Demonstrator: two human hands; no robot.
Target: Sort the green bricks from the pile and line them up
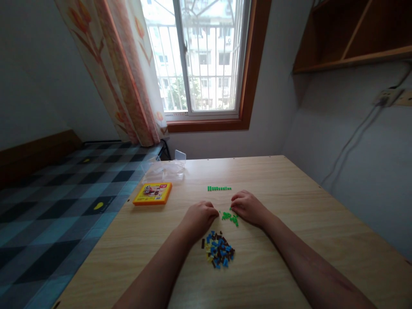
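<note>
Small green building bricks (227, 216) lie in a loose pile between my two hands. My left hand (201, 216) rests at the pile's left side, fingers curled and pinched together; a tiny green bit shows right by the fingertips, and whatever they hold is hidden. On the right, my right hand (247, 207) has its thumb and fingers closed at the pile's upper edge, with a small green brick at their tips. Beyond the hands, a row of green bricks (219, 188) is lined up side by side. Nearer to me sits a heap of blue, brown and yellow bricks (219, 249).
A flat orange-yellow box (152, 193) with a printed picture lies at the table's left. Clear plastic packaging (165, 170) stands behind it. The wooden table (305, 244) borders a bed with a checked cover (77, 189). A window and a wall shelf are beyond.
</note>
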